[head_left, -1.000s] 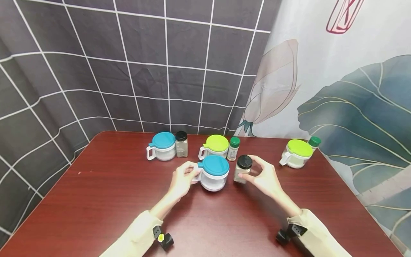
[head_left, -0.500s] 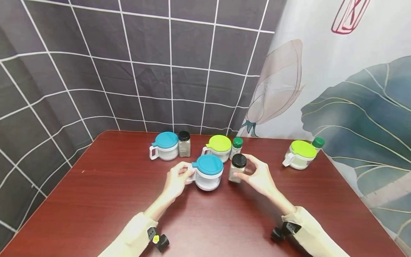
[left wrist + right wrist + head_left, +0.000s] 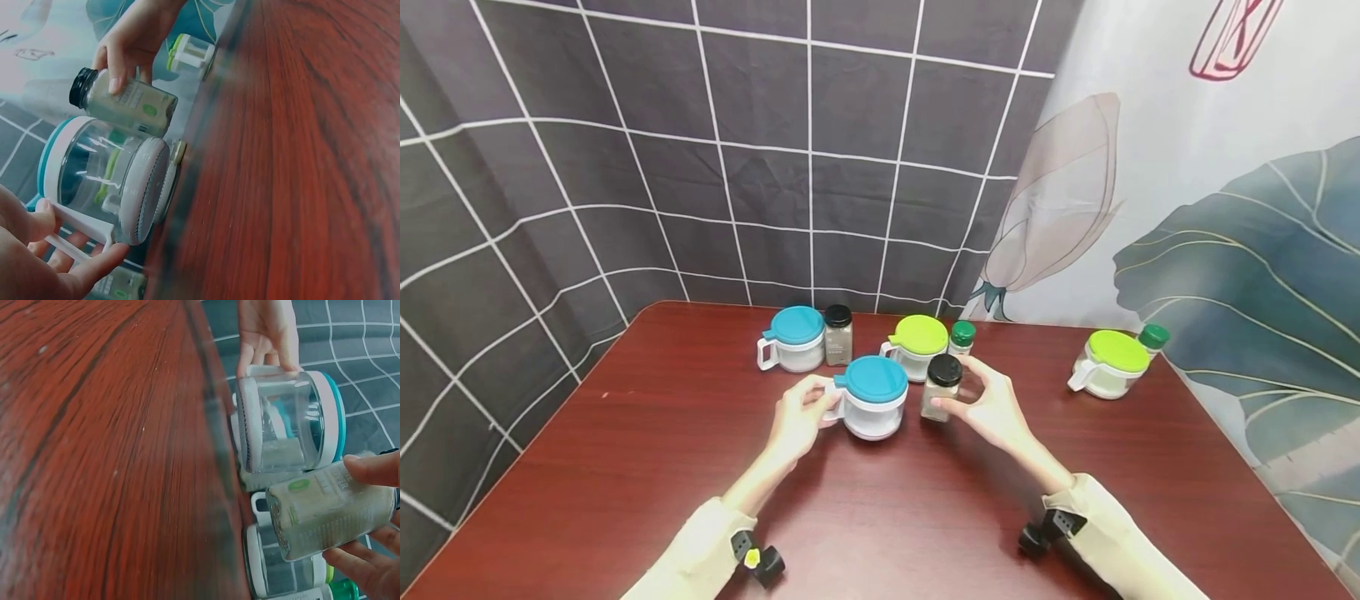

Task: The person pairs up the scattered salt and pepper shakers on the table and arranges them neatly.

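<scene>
The table (image 3: 880, 517) is streaked reddish brown; the grey curtain (image 3: 767, 187) is crossed by white lines; the front jar (image 3: 874, 400) is topped with blue, the front bottle (image 3: 939, 388) with black.

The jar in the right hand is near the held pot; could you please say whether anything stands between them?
Nothing visible does; the head view shows a narrow gap between the jar and held pot, a green-lidded pot farther back.

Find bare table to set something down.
Free: table left of the left hand, between the sleeves, and between right hand and rightmost green-lidded jar. Crowded: behind the held blue-lidded jar and bottle.
</scene>
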### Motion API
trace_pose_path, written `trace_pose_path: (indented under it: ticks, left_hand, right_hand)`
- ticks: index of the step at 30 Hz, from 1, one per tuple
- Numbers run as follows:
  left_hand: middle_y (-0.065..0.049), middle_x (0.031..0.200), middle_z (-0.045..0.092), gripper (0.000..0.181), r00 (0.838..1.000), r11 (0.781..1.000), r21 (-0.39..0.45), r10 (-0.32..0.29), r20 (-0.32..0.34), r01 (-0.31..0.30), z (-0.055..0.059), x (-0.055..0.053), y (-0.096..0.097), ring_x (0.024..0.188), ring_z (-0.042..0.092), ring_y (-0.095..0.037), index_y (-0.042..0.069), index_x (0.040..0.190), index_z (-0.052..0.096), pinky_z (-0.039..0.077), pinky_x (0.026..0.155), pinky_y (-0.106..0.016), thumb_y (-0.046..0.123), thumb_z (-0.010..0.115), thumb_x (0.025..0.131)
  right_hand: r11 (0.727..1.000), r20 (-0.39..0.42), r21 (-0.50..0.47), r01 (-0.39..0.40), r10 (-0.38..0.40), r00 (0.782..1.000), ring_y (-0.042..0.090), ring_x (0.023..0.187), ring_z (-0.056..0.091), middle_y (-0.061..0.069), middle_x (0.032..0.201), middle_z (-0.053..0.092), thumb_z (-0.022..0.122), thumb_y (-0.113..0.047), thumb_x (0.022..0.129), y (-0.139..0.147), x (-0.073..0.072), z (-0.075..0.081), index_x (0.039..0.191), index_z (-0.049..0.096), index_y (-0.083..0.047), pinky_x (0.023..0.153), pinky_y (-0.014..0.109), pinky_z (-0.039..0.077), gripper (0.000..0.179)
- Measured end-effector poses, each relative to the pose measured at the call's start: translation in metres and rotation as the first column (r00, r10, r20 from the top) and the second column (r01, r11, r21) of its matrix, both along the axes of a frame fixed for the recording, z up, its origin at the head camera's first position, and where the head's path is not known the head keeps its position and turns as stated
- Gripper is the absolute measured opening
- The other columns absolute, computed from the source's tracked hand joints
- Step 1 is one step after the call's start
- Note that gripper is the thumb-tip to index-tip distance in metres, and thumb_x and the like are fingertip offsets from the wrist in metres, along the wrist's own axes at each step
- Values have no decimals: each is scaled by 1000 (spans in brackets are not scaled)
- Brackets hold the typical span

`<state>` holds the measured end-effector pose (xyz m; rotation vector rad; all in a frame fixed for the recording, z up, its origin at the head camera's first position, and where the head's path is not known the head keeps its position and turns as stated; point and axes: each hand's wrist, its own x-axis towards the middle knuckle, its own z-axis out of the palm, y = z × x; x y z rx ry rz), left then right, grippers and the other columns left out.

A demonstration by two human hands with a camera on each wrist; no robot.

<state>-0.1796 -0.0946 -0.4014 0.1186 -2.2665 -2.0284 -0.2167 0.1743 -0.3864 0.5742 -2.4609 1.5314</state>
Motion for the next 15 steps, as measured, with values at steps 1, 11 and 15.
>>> trace_pose_path:
  ticks: [1, 11, 15]
  left_hand:
    - [-25, 107, 67, 19, 1000, 1000, 3, 2, -2, -2, 0, 0, -1, 95, 67, -27, -3, 107, 63, 59, 75, -38, 8, 62, 92]
    - [-27, 107, 67, 21, 1000, 1000, 8, 25, -14, -25, 1, 5, -13, 93, 67, -24, -6, 108, 62, 59, 76, -40, 6, 62, 92]
    - [-26, 106, 67, 21, 999, 999, 14, 34, -16, -33, 1, 7, -18, 93, 66, -23, -6, 108, 62, 59, 76, -40, 7, 62, 92]
  right_hand:
    - [1000, -1, -3, -4, 4, 1000, 21, 100, 67, 15, 114, 68, 84, -6, 70, -2, 0, 0, 126, 60, -6, 83, 31, 57, 60]
    - [1000, -26, -14, -20, 20, 999, 6, 90, 67, 15, 109, 69, 85, -4, 68, -16, -2, 0, 122, 61, -5, 80, 27, 57, 59]
    - [999, -19, -21, -27, 26, 999, 17, 90, 70, 17, 106, 70, 85, -4, 67, -22, -4, -1, 121, 62, -4, 80, 29, 57, 59]
